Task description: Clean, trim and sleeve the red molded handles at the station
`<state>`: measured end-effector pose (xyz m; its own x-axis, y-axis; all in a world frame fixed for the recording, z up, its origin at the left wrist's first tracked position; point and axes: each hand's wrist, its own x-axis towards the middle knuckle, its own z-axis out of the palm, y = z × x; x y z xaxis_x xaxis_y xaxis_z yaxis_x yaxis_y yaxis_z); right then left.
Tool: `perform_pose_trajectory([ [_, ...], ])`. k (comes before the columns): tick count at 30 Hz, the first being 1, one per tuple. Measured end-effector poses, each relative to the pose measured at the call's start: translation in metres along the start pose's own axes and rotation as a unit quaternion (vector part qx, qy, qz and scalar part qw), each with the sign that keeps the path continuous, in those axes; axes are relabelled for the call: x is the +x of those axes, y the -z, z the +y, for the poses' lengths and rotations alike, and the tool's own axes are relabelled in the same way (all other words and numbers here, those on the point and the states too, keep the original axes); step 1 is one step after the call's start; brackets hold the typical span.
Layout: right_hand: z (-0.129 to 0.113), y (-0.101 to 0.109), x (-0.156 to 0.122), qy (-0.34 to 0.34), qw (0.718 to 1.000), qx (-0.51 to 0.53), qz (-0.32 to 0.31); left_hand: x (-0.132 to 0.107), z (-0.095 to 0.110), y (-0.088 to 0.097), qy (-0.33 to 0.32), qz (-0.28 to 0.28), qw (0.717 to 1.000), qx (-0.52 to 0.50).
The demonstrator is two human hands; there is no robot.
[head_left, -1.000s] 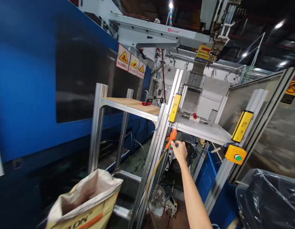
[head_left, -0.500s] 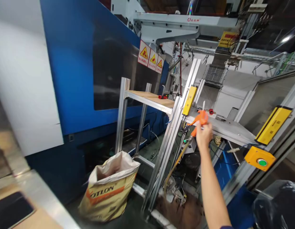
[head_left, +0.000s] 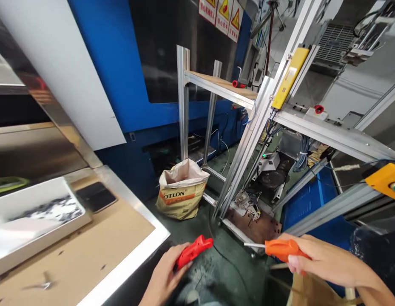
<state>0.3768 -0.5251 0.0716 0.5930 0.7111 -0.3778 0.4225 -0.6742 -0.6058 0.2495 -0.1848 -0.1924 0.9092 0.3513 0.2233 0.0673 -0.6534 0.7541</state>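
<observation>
My left hand [head_left: 168, 268] is wrapped around a red plastic part [head_left: 196, 250] with a rounded, hollow-looking end, held above the floor beside the workbench corner. My right hand [head_left: 328, 258] grips an orange air blow gun [head_left: 282, 250]. The blow gun's thin metal nozzle [head_left: 254, 245] points left toward the red part, with a gap between them. Fingers of the right hand are partly hidden behind the gun's body.
Left is a workbench [head_left: 130, 238] with a white tray [head_left: 72, 216] of small dark pieces and a black phone [head_left: 95, 196]. Ahead stand an open sack [head_left: 181, 197] and an aluminium frame [head_left: 240, 163]. A yellow button box [head_left: 384, 180] is at right.
My view has swung down, bringing the workbench further in. My right hand with the blow gun has come back from the frame. My left hand, holding the red part, has entered view.
</observation>
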Motion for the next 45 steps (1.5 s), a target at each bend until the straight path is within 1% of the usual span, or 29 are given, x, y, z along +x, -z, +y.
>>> perform_pose_trajectory([
  [1,-0.001,0.002,-0.002,-0.024,0.999,-0.036,-0.005,0.002,0.001,-0.001,-0.026,-0.026,0.999,-0.014],
  [3,-0.006,0.006,-0.007,-0.069,0.994,-0.082,0.005,0.004,0.006,-0.002,-0.068,-0.070,0.994,-0.037],
  [5,-0.015,0.003,-0.010,-0.099,0.987,-0.127,0.017,0.005,0.009,-0.004,-0.093,-0.093,0.990,-0.044],
  [6,-0.020,-0.002,-0.009,-0.108,0.982,-0.154,0.015,0.004,0.010,-0.005,-0.100,-0.097,0.989,-0.042],
  [8,-0.032,-0.017,-0.002,-0.117,0.970,-0.212,-0.007,0.002,0.010,-0.007,-0.102,-0.092,0.990,-0.030],
  [10,-0.042,-0.034,0.009,-0.111,0.958,-0.262,-0.030,-0.002,0.007,-0.010,-0.096,-0.077,0.992,-0.015],
  [12,-0.048,-0.044,0.022,-0.096,0.948,-0.301,-0.033,-0.006,0.002,-0.012,-0.091,-0.062,0.994,-0.007],
  [13,-0.050,-0.045,0.027,-0.089,0.945,-0.315,-0.032,-0.008,-0.002,-0.013,-0.095,-0.056,0.994,-0.009],
  [15,-0.050,-0.043,0.037,-0.071,0.944,-0.322,-0.031,-0.012,-0.011,-0.014,-0.112,-0.043,0.992,-0.023],
  [17,-0.048,-0.036,0.045,-0.049,0.949,-0.307,-0.043,-0.017,-0.021,-0.014,-0.128,-0.027,0.990,-0.048],
  [20,-0.048,-0.026,0.052,-0.040,0.955,-0.287,-0.063,-0.023,-0.029,-0.009,-0.125,-0.018,0.987,-0.096],
  [23,-0.052,-0.024,0.058,-0.026,0.953,-0.286,-0.092,-0.027,-0.022,-0.004,-0.092,-0.049,0.982,-0.156],
  [25,-0.055,-0.025,0.061,-0.023,0.952,-0.293,-0.082,-0.027,-0.011,-0.003,-0.048,-0.071,0.976,-0.200],
  [27,-0.057,-0.027,0.063,-0.031,0.952,-0.300,-0.054,-0.027,0.000,-0.005,0.019,-0.075,0.966,-0.245],
  [29,-0.057,-0.030,0.064,-0.019,0.950,-0.305,-0.062,-0.028,0.009,-0.008,0.102,-0.076,0.946,-0.299],
  [30,-0.057,-0.032,0.065,-0.008,0.949,-0.307,-0.075,-0.028,0.012,-0.010,0.145,-0.082,0.928,-0.333],
  [32,-0.057,-0.037,0.066,-0.005,0.947,-0.309,-0.084,-0.030,0.015,-0.013,0.225,-0.110,0.878,-0.408],
  [35,-0.061,-0.046,0.069,-0.019,0.946,-0.319,-0.046,-0.034,0.015,-0.011,0.329,-0.165,0.784,-0.501],
  [37,-0.065,-0.053,0.072,0.007,0.944,-0.325,-0.060,-0.037,0.014,-0.008,0.373,-0.194,0.731,-0.538],
  [38,-0.067,-0.056,0.074,0.025,0.941,-0.328,-0.076,-0.039,0.014,-0.006,0.385,-0.205,0.712,-0.551],
  [39,-0.069,-0.058,0.076,0.035,0.939,-0.330,-0.086,-0.040,0.015,-0.005,0.389,-0.213,0.700,-0.560],
  [40,-0.070,-0.060,0.079,0.035,0.938,-0.333,-0.086,-0.041,0.016,-0.005,0.389,-0.217,0.695,-0.565],
  [41,-0.070,-0.061,0.083,0.028,0.938,-0.337,-0.075,-0.042,0.017,-0.007,0.385,-0.218,0.697,-0.565],
  [42,-0.070,-0.061,0.086,0.017,0.938,-0.341,-0.062,-0.043,0.018,-0.009,0.377,-0.211,0.707,-0.560],
  [43,-0.070,-0.061,0.088,0.011,0.937,-0.343,-0.056,-0.043,0.018,-0.012,0.364,-0.197,0.724,-0.551],
  [45,-0.069,-0.060,0.091,0.027,0.936,-0.340,-0.086,-0.043,0.015,-0.018,0.324,-0.153,0.777,-0.518],
])
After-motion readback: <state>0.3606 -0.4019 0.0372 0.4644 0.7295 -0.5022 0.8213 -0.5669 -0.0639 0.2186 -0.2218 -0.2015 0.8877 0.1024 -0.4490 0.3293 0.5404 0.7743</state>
